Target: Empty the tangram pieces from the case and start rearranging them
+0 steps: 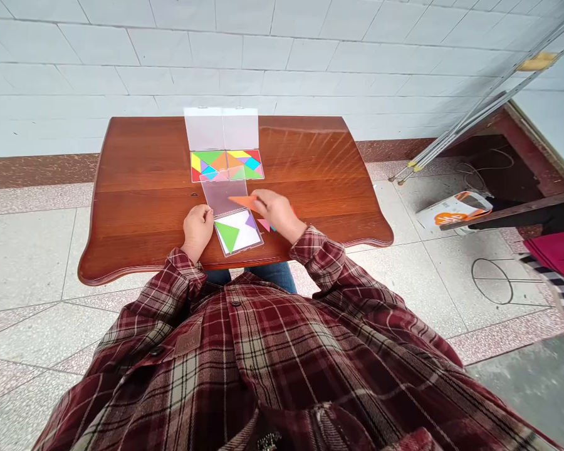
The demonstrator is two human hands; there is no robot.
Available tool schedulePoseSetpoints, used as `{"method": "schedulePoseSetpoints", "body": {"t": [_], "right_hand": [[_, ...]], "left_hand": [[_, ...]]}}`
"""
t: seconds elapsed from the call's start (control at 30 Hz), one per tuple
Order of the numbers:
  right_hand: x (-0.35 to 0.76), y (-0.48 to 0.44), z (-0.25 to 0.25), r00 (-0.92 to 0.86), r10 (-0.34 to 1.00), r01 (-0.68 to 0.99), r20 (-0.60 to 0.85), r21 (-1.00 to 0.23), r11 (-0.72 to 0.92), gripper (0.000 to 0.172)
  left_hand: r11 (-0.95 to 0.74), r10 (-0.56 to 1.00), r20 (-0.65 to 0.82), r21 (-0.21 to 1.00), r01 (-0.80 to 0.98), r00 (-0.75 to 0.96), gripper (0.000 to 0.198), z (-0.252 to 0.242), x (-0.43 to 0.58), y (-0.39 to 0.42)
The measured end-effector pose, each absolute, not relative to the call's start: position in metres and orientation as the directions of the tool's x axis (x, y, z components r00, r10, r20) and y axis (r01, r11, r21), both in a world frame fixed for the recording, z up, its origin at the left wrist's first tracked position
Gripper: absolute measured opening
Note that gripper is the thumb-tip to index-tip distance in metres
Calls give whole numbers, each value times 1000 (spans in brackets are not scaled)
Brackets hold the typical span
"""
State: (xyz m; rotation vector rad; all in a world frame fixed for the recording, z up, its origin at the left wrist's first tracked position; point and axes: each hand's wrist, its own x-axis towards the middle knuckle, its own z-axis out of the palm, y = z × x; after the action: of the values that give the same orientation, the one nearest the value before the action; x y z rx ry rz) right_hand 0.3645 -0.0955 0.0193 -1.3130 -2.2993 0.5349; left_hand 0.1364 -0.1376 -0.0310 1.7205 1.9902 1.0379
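Observation:
On a brown wooden table (145,188) lies an open clear case (237,230) with a white base; a green triangle (228,235) and a small purple piece (250,220) sit in it. My left hand (197,229) rests curled at the case's left edge. My right hand (276,212) pinches an orange triangle (242,201) above the case's raised lid. Pink and blue pieces (266,225) lie under that hand. Farther back are two filled tangram cases (226,165) with lids up.
A white tiled wall stands right behind the table. On the tiled floor at right are metal poles (455,128), a white and orange box (454,209), a wire ring (492,281) and red and striped cloth (561,263).

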Motion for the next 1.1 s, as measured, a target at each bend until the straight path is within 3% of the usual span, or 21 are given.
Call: {"method": "schedulePoseSetpoints", "body": {"t": [0.1, 0.2, 0.3, 0.43, 0.57, 0.67, 0.77, 0.87, 1.0, 1.1], "right_hand": [[402, -83, 7, -146, 972, 640, 186, -731, 236, 27], [436, -74, -8, 55, 997, 533, 59, -846, 20, 24], [454, -70, -18, 113, 992, 482, -55, -870, -103, 16], [457, -70, -20, 81, 988, 573, -132, -805, -155, 14], [446, -77, -8, 66, 996, 758, 53, -653, -15, 23], [421, -89, 6, -89, 990, 808, 105, -575, 134, 25], [386, -104, 14, -370, 929, 781, 21, -534, 323, 21], [358, -114, 17, -538, 840, 787, -69, -400, 470, 24], [347, -112, 22, -635, 745, 773, -205, -168, 612, 27], [348, -105, 29, -660, 705, 742, -259, -80, 665, 22]], "left_hand": [[22, 948, 216, 689, 724, -235, 14, -32, 136, -137], [17, 946, 224, 684, 729, -233, 13, -34, 135, -136], [18, 945, 227, 680, 733, -234, 14, -35, 134, -136], [12, 945, 234, 676, 737, -230, 14, -36, 133, -136], [10, 944, 236, 678, 735, -231, 14, -36, 133, -136], [7, 944, 236, 680, 733, -229, 15, -36, 134, -136], [6, 945, 234, 686, 728, -229, 15, -36, 134, -136], [-2, 945, 238, 687, 726, -223, 15, -35, 134, -136], [-6, 947, 236, 690, 724, -217, 14, -33, 135, -136], [7, 950, 218, 699, 715, -223, 14, -31, 136, -137]]}}
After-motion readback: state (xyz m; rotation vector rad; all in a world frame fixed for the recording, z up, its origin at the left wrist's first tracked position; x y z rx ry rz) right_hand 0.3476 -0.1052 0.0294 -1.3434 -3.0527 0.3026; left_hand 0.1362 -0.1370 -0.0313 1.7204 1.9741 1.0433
